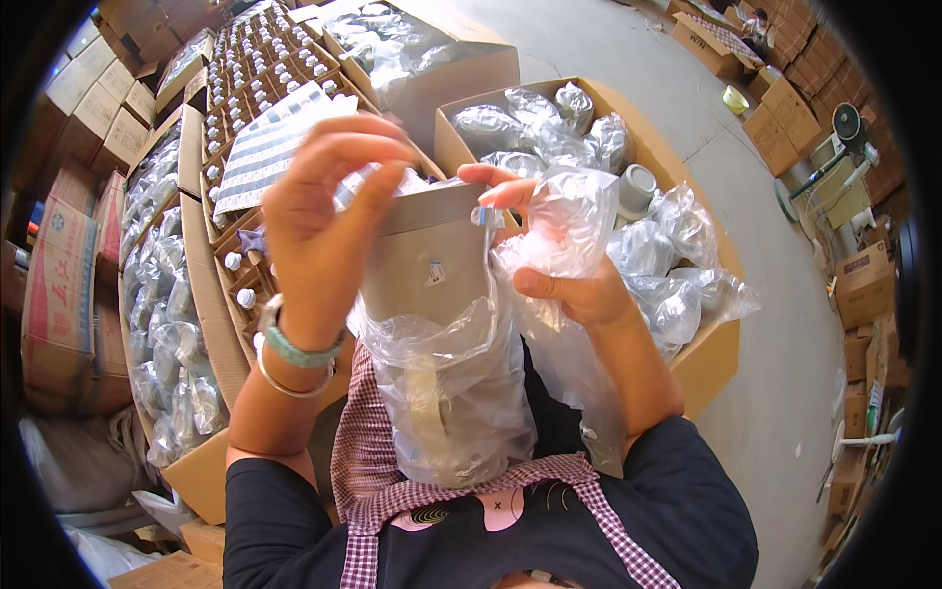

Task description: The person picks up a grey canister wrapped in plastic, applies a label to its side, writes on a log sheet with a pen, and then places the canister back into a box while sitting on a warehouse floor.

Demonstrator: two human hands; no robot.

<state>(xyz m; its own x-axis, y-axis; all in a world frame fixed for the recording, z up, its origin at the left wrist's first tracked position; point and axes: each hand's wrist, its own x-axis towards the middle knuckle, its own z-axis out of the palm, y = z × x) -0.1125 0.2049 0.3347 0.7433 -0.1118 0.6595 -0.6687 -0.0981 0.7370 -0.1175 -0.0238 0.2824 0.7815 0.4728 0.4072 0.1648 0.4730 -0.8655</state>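
A grey-beige cylindrical container (427, 258) stands upright against my body, its lower part inside a clear plastic bag (456, 383). A small sticker (436, 272) is on its side. My right hand (567, 250) holds crumpled clear plastic bags (548, 221) beside the container's upper right edge, with a small blue-and-white tag near the fingertips. My left hand (331, 199) is raised over the upper left of the container, blurred, thumb and fingers curved; whether something thin is pinched between them cannot be told.
A cardboard box (706, 368) of plastic-wrapped containers stands front right, another box (471, 73) behind it. Printed sheets (265, 147) lie on a divided carton of white-capped bottles (246, 297). A long box (195, 442) of bagged items is at left. A person (756, 28) is far off at upper right.
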